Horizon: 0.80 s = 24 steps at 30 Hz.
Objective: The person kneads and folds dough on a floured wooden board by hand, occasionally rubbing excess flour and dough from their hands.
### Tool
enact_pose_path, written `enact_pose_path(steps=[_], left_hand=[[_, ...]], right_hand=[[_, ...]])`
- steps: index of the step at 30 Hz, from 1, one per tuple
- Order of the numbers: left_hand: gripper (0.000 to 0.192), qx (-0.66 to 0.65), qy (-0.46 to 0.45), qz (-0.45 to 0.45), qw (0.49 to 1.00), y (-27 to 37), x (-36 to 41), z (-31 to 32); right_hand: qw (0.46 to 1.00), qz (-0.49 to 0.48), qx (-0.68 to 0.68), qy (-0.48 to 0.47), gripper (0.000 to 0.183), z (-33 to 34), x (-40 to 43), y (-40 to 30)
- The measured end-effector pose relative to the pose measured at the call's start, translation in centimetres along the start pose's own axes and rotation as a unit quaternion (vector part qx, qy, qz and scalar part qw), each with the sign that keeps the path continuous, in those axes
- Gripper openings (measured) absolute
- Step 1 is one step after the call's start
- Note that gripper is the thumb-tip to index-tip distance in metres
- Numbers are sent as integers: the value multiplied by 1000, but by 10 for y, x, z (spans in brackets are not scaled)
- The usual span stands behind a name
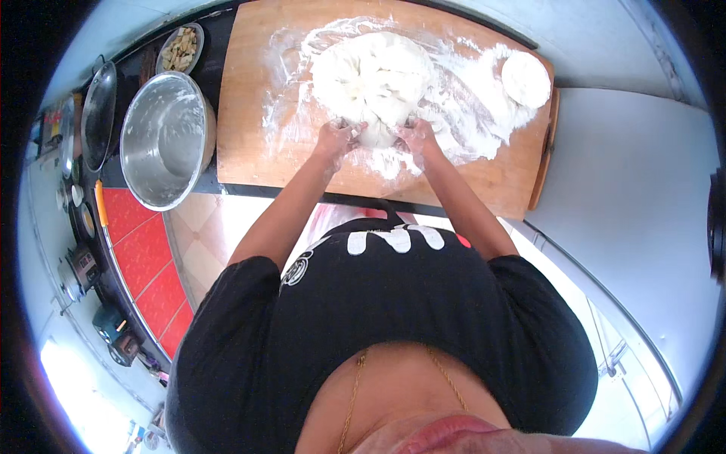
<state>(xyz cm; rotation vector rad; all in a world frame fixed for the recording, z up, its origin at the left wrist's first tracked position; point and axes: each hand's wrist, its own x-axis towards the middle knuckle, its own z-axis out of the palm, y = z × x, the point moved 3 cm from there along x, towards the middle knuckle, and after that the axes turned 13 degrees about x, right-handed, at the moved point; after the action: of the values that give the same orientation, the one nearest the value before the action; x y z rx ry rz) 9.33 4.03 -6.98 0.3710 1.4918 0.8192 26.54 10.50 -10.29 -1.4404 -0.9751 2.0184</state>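
Note:
A large mound of white dough [391, 68], folded and creased, lies on a floured wooden board [255, 113]. At its near edge, my left hand [339, 139] pinches the left side of a dough flap that bulges towards me. My right hand [417, 139] grips the same flap from the right. Flour coats the fingers of both hands, and some fingertips are hidden against the dough. Loose flour [476, 125] spreads over the board, mostly to the right of the mound. Near the board's far right corner sits a round bowl [526, 79], white with flour.
Left of the board stands a deep metal basin [164, 142] with white residue inside. Behind it is a bowl of cut pieces [180, 50]. A glass pan lid [99, 116] and an orange-handled tool [101, 203] are further left. A pale smooth surface [624, 198] adjoins on the right.

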Motion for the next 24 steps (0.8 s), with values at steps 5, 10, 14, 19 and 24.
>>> enact_pose_path(steps=[5,10,14,19,24], left_hand=[[21,-172,-3,46,984,53,7,-9],[26,-246,5,146,958,106,40,-19],[32,287,155,216,920,114,59,-13],[28,494,236,318,774,85,87,-12],[28,587,241,291,716,79,99,-9]], right_hand=[[993,3,109,40,22,23,-11,-81],[841,-229,-490,-1,40,51,19,-142],[735,-278,-618,19,33,81,36,-131],[699,-331,-634,-8,24,92,58,-98],[664,-430,-611,18,20,91,81,-74]])
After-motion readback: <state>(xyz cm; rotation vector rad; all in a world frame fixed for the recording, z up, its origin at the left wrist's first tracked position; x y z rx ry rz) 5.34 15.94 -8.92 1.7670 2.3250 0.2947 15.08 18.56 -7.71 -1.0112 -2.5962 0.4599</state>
